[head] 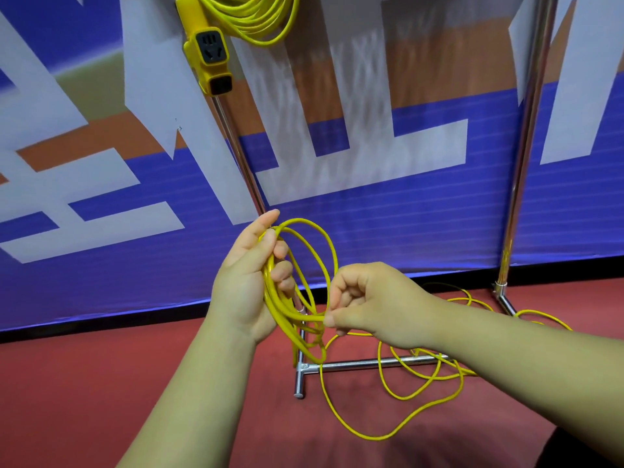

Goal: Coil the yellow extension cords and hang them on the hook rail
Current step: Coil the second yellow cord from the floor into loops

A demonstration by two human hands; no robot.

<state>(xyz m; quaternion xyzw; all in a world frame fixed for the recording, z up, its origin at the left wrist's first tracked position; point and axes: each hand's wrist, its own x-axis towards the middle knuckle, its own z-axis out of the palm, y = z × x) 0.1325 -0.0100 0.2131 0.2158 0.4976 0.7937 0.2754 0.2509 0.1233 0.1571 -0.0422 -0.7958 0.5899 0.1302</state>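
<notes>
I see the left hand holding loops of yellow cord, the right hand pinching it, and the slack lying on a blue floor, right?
Not quite: in the head view the floor is red; the blue is the banner behind. The left hand holds the loops, the right hand pinches the cord, and the slack lies there.

Left hand: raised, on the left side of the cord coil. Thumb lies across the gathered strands; lower fingers curl round them from behind. One finger points straight up past the coil's top. Grip on the coil confirmed.

Right hand: on the coil's right side, back of hand upward, fingers curled in. Thumb and forefinger pinch a single strand at the coil's lower right edge.

Left forearm: bare, rising to the coil from below left. Right forearm: bare, reaching the coil from the right, near level.
</notes>
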